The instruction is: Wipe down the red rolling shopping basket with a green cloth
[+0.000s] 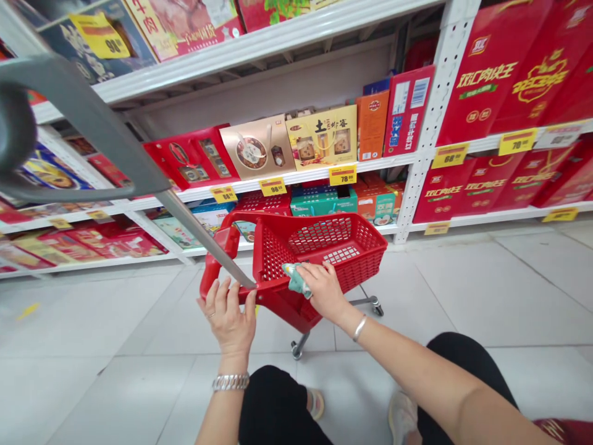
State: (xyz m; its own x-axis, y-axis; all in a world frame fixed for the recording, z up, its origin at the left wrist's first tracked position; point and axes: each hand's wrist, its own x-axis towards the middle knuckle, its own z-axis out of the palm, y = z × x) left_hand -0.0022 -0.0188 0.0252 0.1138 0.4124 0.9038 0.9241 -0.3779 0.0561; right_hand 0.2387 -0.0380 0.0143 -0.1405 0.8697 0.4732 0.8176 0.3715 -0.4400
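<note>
A red plastic shopping cart (359,267) with perforated walls stands on small casters in front of me. My left hand (232,316) grips its near left rim, the fingers hooked over the red edge. Bunched in my right hand (327,293) is a green and white patterned cloth (295,278), pressed against the cart's near upper rim. A metal pole (204,238) rises from the rim beside my left hand to a large grey handle (88,105) at upper left. Through the basket's holes the inside shows in part.
White shelves (319,172) with boxed goods and yellow price tags (343,175) run behind the cart. Red gift bags (482,74) fill the right bay. Pale floor tiles (152,383) lie below, with my knees and shoes close to the cart.
</note>
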